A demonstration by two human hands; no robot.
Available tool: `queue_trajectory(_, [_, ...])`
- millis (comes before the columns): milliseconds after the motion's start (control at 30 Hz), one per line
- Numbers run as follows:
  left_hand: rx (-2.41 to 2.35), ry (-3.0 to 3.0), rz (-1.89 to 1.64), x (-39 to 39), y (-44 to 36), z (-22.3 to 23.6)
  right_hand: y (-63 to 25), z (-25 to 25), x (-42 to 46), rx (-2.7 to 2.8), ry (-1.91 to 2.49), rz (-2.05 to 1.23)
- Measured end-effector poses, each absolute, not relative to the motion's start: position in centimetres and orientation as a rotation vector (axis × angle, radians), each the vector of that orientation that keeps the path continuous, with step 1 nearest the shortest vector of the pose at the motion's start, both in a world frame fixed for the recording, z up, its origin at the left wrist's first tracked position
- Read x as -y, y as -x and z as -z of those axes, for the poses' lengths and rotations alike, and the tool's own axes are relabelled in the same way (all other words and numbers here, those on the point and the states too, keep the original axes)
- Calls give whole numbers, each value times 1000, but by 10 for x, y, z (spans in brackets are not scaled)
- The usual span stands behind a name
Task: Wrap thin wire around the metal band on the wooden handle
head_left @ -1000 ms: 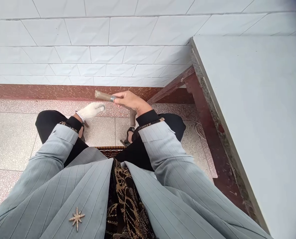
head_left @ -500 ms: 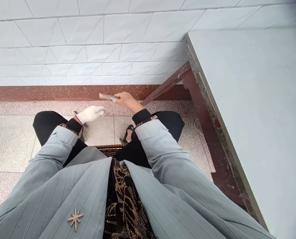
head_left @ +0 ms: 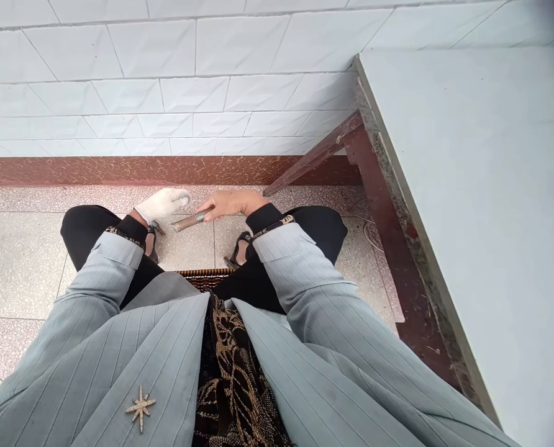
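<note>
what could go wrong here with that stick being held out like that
The brown stick could slip: the right hand grips it with one end sticking out, above the hard floor. That end also points toward the gloved left hand, so a sudden swing might knock it. The bare right fingers sit by the stick's metal coil, which might scrape them if it is rough.

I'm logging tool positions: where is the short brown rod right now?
In the head view, the short brown rod is in the right hand, its free end pictured just below the gloved left hand.
</note>
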State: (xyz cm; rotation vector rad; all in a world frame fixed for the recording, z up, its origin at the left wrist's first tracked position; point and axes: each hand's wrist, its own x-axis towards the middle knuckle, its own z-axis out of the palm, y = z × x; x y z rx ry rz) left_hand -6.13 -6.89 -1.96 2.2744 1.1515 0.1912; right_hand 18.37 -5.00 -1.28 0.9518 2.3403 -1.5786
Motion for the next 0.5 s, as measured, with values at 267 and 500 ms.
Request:
queue_trajectory(267, [-1080,-1923,-378,76,55,21,-195,-1,48,-2530,-1193,2100])
queue_trajectory(500, [-1043,-2000,-294,83,48,22,-185,20,38,-2299,-2005,2380])
